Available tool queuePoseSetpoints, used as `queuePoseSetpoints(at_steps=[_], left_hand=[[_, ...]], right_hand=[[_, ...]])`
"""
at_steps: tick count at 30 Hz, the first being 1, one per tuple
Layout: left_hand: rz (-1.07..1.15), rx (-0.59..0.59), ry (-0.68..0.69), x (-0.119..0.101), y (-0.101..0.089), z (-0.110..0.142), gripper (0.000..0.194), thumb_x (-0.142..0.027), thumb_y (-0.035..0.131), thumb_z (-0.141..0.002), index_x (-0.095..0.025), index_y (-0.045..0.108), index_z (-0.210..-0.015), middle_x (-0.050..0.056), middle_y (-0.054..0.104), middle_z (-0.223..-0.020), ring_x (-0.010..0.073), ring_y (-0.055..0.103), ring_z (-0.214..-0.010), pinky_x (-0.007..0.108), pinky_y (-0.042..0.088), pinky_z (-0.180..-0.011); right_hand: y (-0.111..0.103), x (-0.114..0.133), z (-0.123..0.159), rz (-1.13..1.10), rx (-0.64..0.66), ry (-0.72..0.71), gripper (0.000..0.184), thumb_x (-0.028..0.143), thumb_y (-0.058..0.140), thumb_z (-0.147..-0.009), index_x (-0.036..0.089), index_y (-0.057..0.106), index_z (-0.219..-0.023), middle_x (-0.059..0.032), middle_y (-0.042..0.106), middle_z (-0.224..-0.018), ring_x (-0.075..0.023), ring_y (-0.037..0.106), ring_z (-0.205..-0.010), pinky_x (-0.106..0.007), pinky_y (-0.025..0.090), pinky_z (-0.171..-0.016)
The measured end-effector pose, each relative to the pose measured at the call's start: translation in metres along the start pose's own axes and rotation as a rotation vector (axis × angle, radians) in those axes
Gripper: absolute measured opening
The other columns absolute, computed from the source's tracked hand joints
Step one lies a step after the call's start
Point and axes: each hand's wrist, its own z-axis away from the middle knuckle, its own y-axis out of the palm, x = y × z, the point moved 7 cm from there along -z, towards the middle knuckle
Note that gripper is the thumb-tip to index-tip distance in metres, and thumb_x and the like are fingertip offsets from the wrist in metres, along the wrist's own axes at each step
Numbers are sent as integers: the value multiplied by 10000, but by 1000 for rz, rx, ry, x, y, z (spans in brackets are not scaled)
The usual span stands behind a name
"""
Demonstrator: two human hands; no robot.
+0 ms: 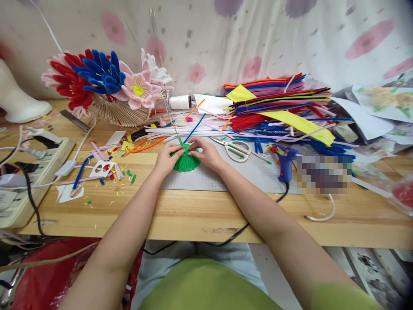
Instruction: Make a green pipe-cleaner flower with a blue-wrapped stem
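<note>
A green fan-shaped piece [187,162], seemingly made of looped pipe cleaners, rests over the grey cutting mat [206,183]. My left hand [169,157] pinches its upper left part, near a thin green stem [180,141] that points upward. My right hand [204,153] closes on its upper right side, thumb and fingertips near the other hand. Just behind the fingers a blue pipe cleaner [195,128] lies slanting. Scissors [237,151] with pale handles lie on the mat to the right of my right hand.
A blue glue gun [285,161] stands right of the mat, its cord running forward. Bundled pipe cleaners [274,97] pile up behind. Fuzzy flowers [103,73] stand on a fan-shaped base [122,114] at back left. Scraps [105,168] and a power strip [41,181] lie left.
</note>
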Motion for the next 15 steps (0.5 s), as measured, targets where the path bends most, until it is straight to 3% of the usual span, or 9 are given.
queuePoseSetpoints(at_steps=[8,15], left_hand=[[-32,22,26,-3,1,-2,198,-354,614,-707,-194,696,-792,32,589,-810,153,557,-810,330,452,-802],[-34,17,36,-4,1,-2,202,-372,616,-704,-195,698,-757,35,594,-784,158,560,-793,330,461,-784]], right_hand=[[2,12,2,250,19,-105,252,198,554,-757,220,496,-1002,-9,658,-888,-151,609,-819,-302,454,-767],[5,14,5,291,0,-153,266,194,530,-767,202,463,-1025,-37,642,-895,-169,599,-838,-316,452,-762]])
